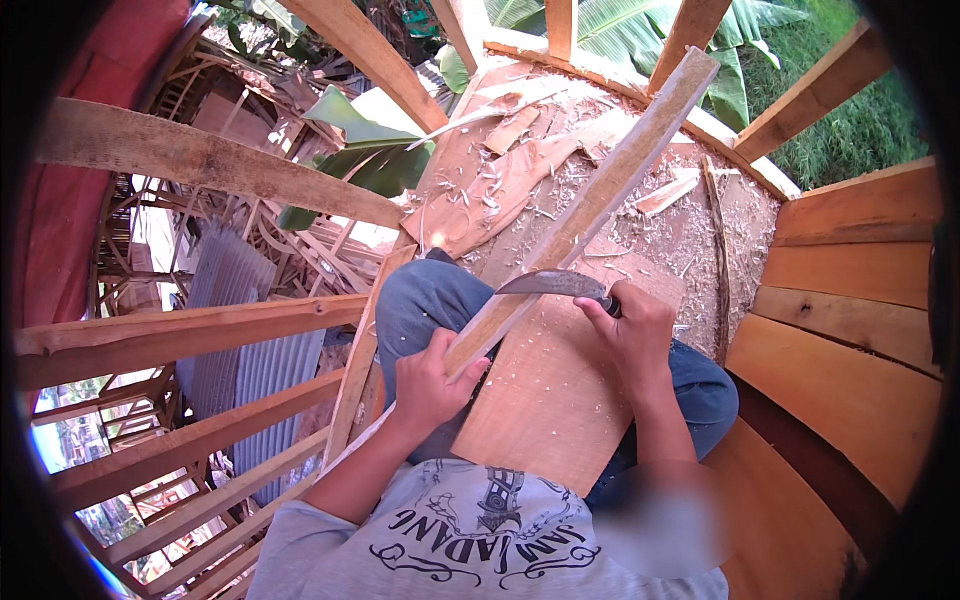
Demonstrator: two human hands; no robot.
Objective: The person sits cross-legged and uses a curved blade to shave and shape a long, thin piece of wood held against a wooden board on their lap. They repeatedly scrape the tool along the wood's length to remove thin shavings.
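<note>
Wooden slat (580,215) gripped in left hand (430,385) — right hand (630,335) fisted round curved knife (555,284).

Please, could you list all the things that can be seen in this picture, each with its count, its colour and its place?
slat: one, pale wood, running from the left hand up to the far rail.
knife: one, curved grey blade, edge against the slat, in the right hand.
board: one, light brown, across the lap.
shavings: many, pale, on the floor ahead.
planks: several, orange-brown, stacked at right.
rails: several, reddish-brown, at left.
metal sheet: one, grey, corrugated, below the rails.
leaves: a few, green, top centre.
jeans: blue, on both knees.
shirt: grey, bottom edge.
left hand: grip around the slat's near end.
right hand: grip around the knife handle.
</note>
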